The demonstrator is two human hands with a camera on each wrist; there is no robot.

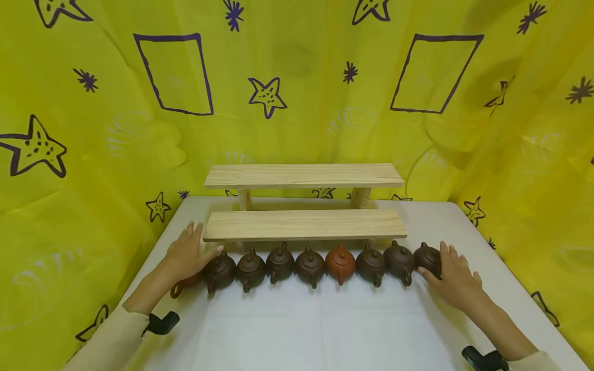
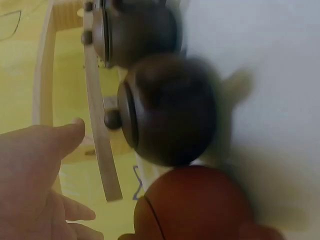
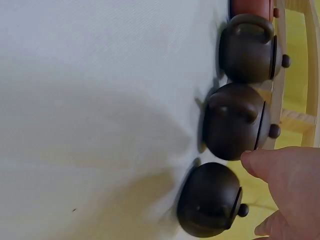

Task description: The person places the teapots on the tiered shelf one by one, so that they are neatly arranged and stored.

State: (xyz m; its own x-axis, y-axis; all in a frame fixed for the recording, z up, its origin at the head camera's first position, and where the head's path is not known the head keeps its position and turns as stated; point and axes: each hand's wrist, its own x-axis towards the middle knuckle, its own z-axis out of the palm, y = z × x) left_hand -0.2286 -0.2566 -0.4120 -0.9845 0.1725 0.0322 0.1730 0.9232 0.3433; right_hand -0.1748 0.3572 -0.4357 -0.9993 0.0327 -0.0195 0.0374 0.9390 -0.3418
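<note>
A row of small clay teapots stands on the white table, several of them dark brown. One orange-red teapot (image 1: 341,263) sits among the dark ones. At the left end, my left hand (image 1: 185,257) is over a reddish-brown teapot (image 1: 187,283) and partly hides it, its thumb near the neighbouring dark teapot (image 1: 220,272). In the left wrist view the fingers (image 2: 75,207) are extended and hold nothing. My right hand (image 1: 457,278) lies beside the rightmost dark teapot (image 1: 427,259), fingers spread and overlapping its right side. No teapot is held in the right wrist view.
Behind the row stands a two-tier wooden rack with a lower shelf (image 1: 303,225) and an upper shelf (image 1: 303,175). A yellow curtain (image 1: 306,134) with drawn stars surrounds the far side and both flanks of the white table (image 1: 297,330).
</note>
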